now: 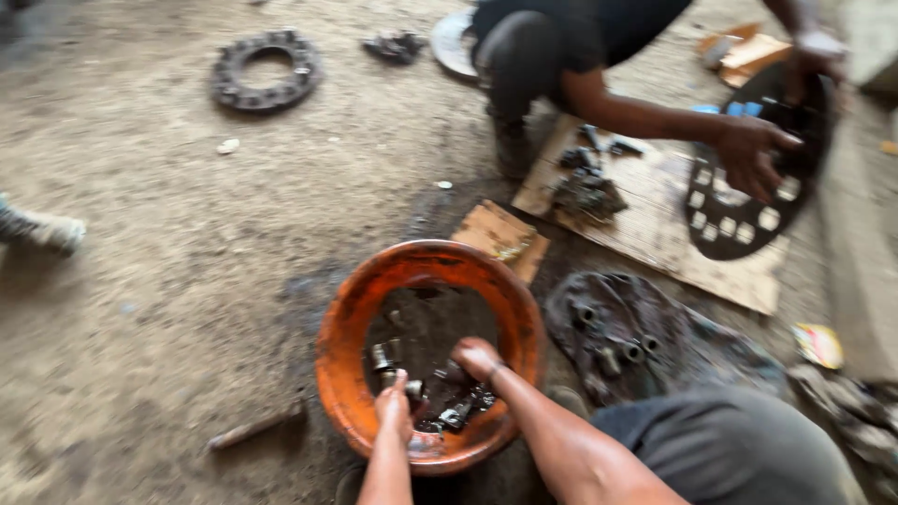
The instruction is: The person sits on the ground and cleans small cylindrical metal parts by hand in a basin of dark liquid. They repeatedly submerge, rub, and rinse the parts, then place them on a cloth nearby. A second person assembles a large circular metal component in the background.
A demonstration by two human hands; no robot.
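Hands are seen lowered into an orange basin (pixel 341 360) at the bottom centre of the frame, where small greasy metal parts (pixel 449 402) are gathered in dark liquid, apparently kept together there so that none is lost on the dirt floor (pixel 140 281). The left hand (pixel 393 407) is closed around one small cylindrical piece (pixel 412 388), held between thumb and fingers just above the liquid. The right hand (pixel 475 357) is curled with its fingertips dipped among the parts; whether anything is gripped by it cannot be told through the blur. Roughly five or six pieces can be made out in the basin, though an exact count is not possible.

Just right of the basin, one grimy round plate (pixel 645 341) is laid flat, three short studs standing up from it. At the upper right, one dark perforated disc (pixel 748 215) is propped on edge against a wooden board (pixel 655 224) and steadied by a second person's two hands (pixel 748 154), seemingly so its face can be reached. One clump of dark parts (pixel 585 192) rests on the board, off the dirt. One toothed ring (pixel 267 70) lies alone at the upper left, and one small wooden block (pixel 500 238) sits just behind the basin.
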